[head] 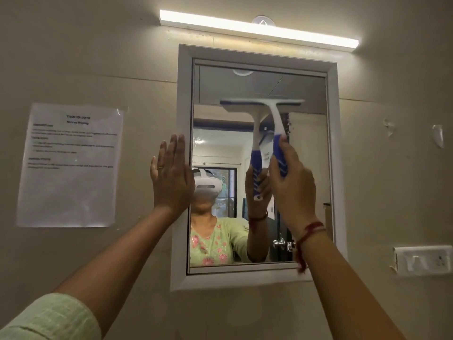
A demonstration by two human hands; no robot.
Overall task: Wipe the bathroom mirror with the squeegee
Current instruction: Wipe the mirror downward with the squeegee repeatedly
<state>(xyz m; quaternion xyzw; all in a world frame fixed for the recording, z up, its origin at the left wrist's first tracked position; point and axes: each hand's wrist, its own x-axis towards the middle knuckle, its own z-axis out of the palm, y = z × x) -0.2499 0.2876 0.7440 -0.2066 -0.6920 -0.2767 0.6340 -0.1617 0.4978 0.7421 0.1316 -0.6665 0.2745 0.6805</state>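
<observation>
the right hand point(291, 182) was wrapped tight around the blue grip of the squeegee point(274, 119), fingers closed on the lower handle, which looked the sensible place to hold. the blade sat high on the mirror point(308, 168), level, in the upper right part of the glass and apparently touching it. the tool seemed light and stiff, its plastic likely slick when wet; the ribbed grip should help. the left hand point(171, 177) lay flat and spread, holding nothing, on the white frame point(181, 241) at the mirror's left edge. a printed sheet point(71, 165) hung further left.
</observation>
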